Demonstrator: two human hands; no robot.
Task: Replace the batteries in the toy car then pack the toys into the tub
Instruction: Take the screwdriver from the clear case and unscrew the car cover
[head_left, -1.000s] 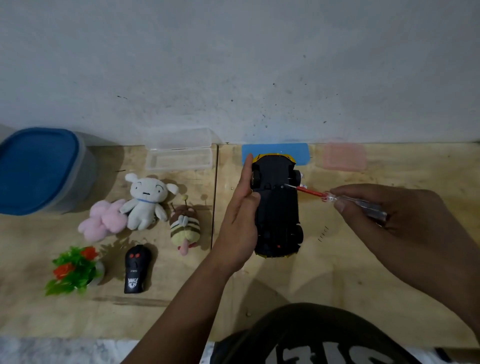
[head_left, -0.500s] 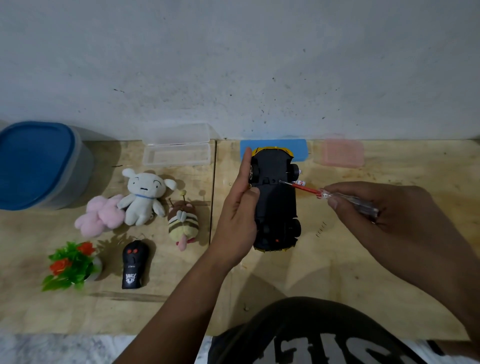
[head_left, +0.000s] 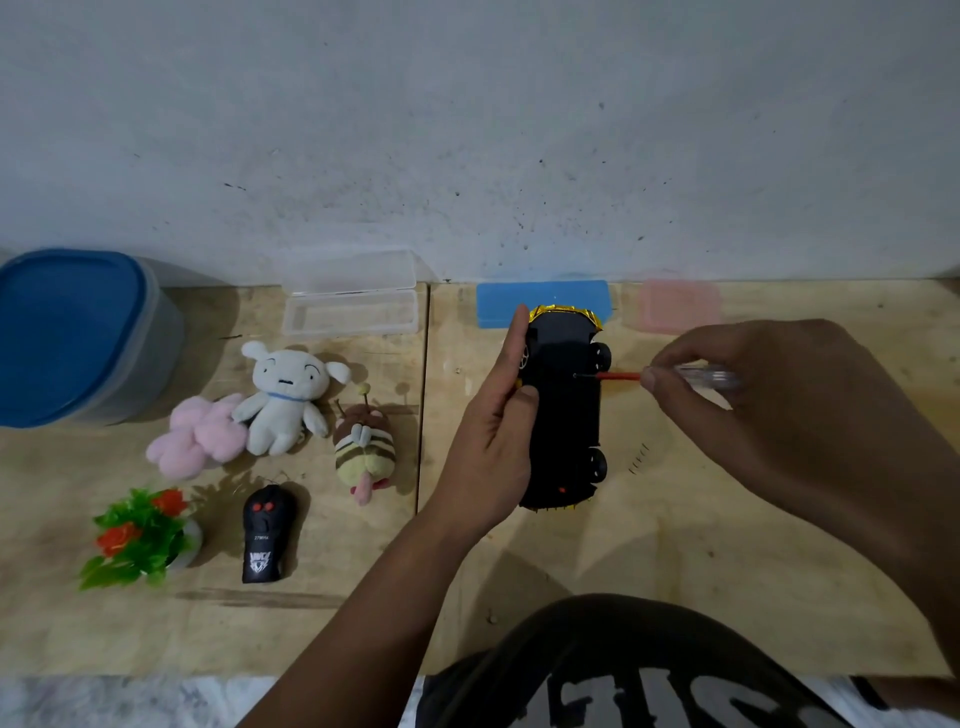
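At centre frame, the left hand (head_left: 493, 431) clamps the upturned toy car (head_left: 563, 410) on its side edge, steadying it on the desk (head_left: 675, 545). Right of it, the right hand (head_left: 753, 405) pinches a screwdriver (head_left: 670, 375), tip at the underside screw, likely opening the battery cover. Far upper left sits the lidded tub (head_left: 78, 338), with plush toys (head_left: 285, 400) between.

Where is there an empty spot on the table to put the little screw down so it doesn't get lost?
Bare wood lies right of the toy car, between it and the right hand, and along the near edge below the remote. It is crowded left of the left hand: white plush, bee plush, pink plush, plastic plant.
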